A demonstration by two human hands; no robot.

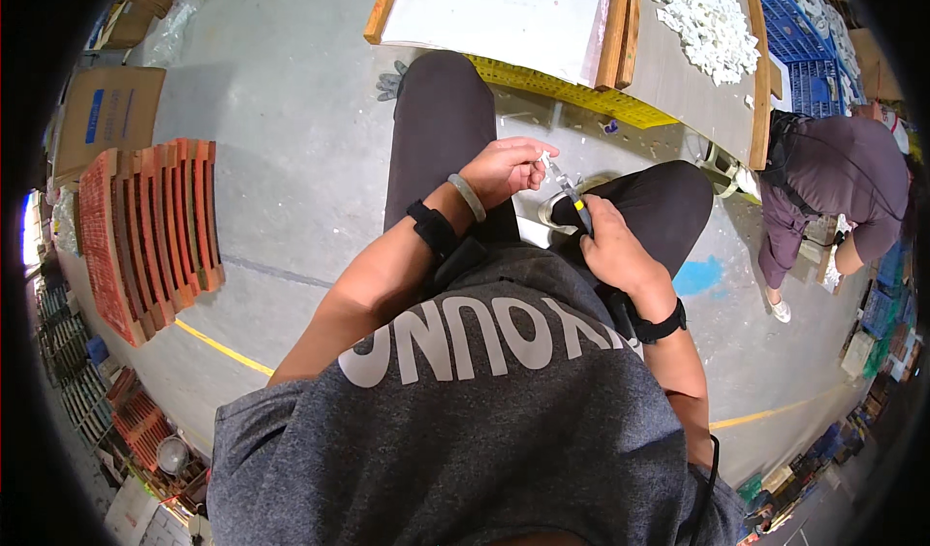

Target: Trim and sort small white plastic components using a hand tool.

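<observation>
Between the fingertips of my left hand is a small white piece, pinched just above my lap. My right hand is wrapped round a slim utility knife with a dark handle and a yellow band. The knife's metal end points up and left, meeting or almost meeting the white piece; I cannot tell whether they touch. Ahead to the right, a heap of similar small white pieces lies on a grey table edged with wooden strips.
A white board with wooden edging rests over a yellow crate before my knees. Red slatted stacks and a cardboard box stand left. Blue crates are far right. A co-worker bends over nearby. A grey glove lies on the floor.
</observation>
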